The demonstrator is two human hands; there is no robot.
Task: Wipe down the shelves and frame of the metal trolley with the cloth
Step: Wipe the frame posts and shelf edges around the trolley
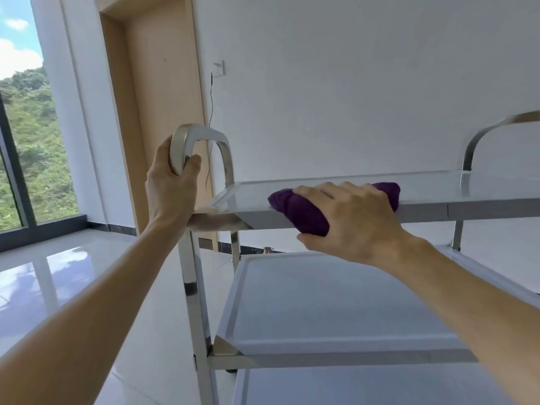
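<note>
While the white wall fills the far side of the room, a tall window showing green trees stands at the far left and a pale wooden door rises between them, above a glossy white floor. Nearer, the metal trolley takes up the right half of the view, with its top shelf, a middle shelf below it and part of a lower shelf at the bottom edge. On the trolley's left end an arched handle stands up from the frame, and a second one curves up at the far right. Gripping the left handle is the left hand, its fingers curled round the near side of the arch and the thumb in front. At the near edge of the top shelf, the right hand holds the purple cloth, fingers slightly spread over the top and thumb pinching it from beneath
</note>
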